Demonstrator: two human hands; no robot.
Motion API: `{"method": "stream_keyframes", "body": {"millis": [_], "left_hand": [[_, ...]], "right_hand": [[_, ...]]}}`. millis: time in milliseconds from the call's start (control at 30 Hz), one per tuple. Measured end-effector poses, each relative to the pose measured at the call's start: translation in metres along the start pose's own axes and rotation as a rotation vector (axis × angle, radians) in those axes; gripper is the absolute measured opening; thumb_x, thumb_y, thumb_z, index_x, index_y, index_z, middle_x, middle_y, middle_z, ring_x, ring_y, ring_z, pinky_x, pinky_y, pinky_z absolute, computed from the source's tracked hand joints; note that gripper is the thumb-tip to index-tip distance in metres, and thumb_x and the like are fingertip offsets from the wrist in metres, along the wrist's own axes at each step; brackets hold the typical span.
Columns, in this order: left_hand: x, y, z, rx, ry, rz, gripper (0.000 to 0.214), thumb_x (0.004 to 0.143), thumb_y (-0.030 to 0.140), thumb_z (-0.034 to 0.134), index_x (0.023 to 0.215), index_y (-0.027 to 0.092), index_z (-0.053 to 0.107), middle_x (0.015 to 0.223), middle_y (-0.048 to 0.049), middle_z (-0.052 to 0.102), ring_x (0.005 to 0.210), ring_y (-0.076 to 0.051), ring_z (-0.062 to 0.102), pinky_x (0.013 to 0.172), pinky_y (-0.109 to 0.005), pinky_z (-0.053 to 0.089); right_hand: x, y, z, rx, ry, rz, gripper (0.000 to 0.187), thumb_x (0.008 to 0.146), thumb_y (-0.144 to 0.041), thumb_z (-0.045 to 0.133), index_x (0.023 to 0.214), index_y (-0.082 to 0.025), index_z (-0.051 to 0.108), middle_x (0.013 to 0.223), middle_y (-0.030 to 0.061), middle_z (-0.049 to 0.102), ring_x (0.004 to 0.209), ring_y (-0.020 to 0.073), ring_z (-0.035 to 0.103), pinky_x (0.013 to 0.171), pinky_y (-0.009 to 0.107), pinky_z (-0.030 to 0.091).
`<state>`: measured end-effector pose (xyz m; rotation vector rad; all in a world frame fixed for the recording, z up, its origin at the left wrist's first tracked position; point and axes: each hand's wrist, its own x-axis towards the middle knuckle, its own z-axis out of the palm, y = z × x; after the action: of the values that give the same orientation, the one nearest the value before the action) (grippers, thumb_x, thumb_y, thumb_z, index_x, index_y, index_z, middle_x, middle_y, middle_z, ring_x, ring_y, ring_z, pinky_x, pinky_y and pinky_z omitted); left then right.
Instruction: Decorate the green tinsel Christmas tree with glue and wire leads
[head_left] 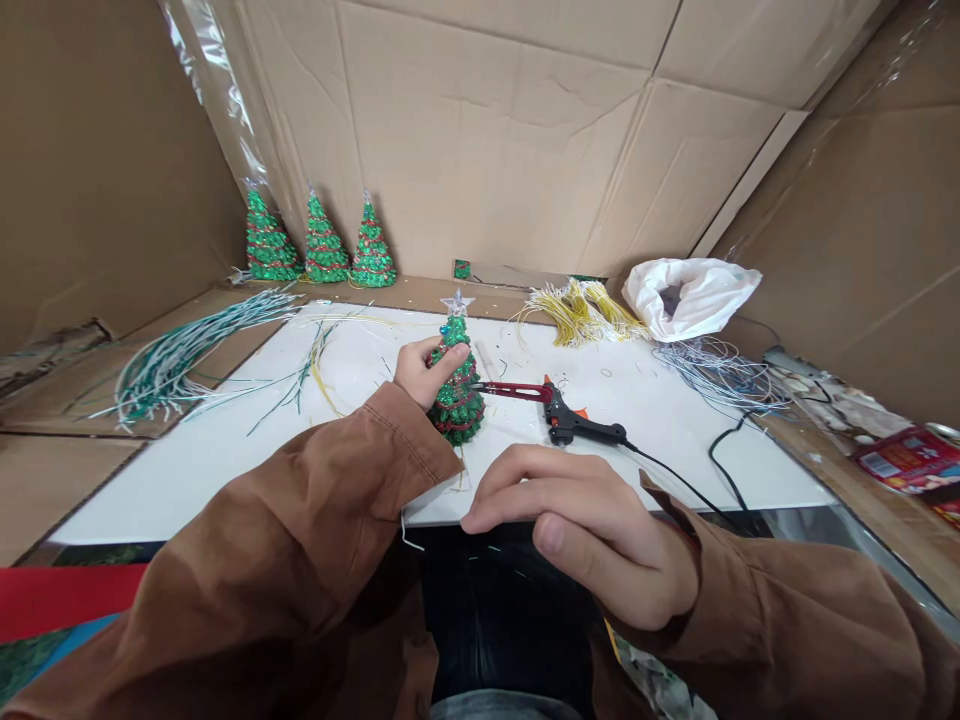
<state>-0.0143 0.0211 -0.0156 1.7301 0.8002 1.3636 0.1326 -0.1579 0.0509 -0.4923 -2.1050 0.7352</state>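
My left hand [427,370] is wrapped round a small green Christmas tree figurine [459,405] with red garlands and a clear star on top. It stands upright on the white board [360,380]. My right hand [577,520] hangs over the board's front edge, palm down, fingers stretched out and thumb apart, with nothing visible in it. A black glue gun [581,425] with an orange trigger lies beyond that hand. Between the glue gun and the tree lies a slim red tool [517,390] with dark pointed tips, close to the tree's side.
Three similar trees [326,240] stand at the back left. Bundles of green-and-white wires [172,360] lie left, yellow wires [577,310] at the back, blue-grey wires [720,375] right. A white plastic bag [694,295] sits at the back right. Cardboard walls [510,130] enclose the workspace.
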Motion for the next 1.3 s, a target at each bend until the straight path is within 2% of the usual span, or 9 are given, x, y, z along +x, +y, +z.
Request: {"method": "stream_keyframes", "body": {"millis": [533,800,1300], "left_hand": [[0.0009,0.0005,0.0003,-0.007,-0.011,-0.008,0.047,0.068,0.059,0.059,0.060,0.014,0.059,0.055,-0.0033,0.060,0.056,-0.016,0.058,0.052,-0.026,0.044],[-0.0002,0.0043,0.0004,-0.021,-0.023,-0.032,0.045,0.069,0.057,0.059,0.060,0.013,0.059,0.054,-0.0033,0.060,0.053,-0.015,0.056,0.052,-0.026,0.045],[-0.0004,0.0056,0.0006,-0.017,-0.016,-0.030,0.048,0.067,0.061,0.059,0.058,0.015,0.058,0.052,-0.0028,0.058,0.054,-0.015,0.056,0.052,-0.026,0.046]], "right_hand": [[-0.0016,-0.0039,0.0005,0.052,-0.036,-0.007,0.034,0.094,-0.019,0.031,0.104,-0.007,0.061,0.095,0.0134,0.061,0.091,0.0150,0.057,0.083,0.030,0.050],[-0.0017,-0.0040,0.0012,0.086,0.008,0.018,0.034,0.094,-0.021,0.032,0.104,-0.008,0.062,0.095,0.0127,0.061,0.091,0.0150,0.058,0.082,0.030,0.050],[-0.0011,-0.0075,0.0002,0.020,-0.029,0.025,0.036,0.095,-0.025,0.029,0.107,-0.011,0.060,0.097,0.0125,0.061,0.094,0.0161,0.058,0.082,0.031,0.051]]}}
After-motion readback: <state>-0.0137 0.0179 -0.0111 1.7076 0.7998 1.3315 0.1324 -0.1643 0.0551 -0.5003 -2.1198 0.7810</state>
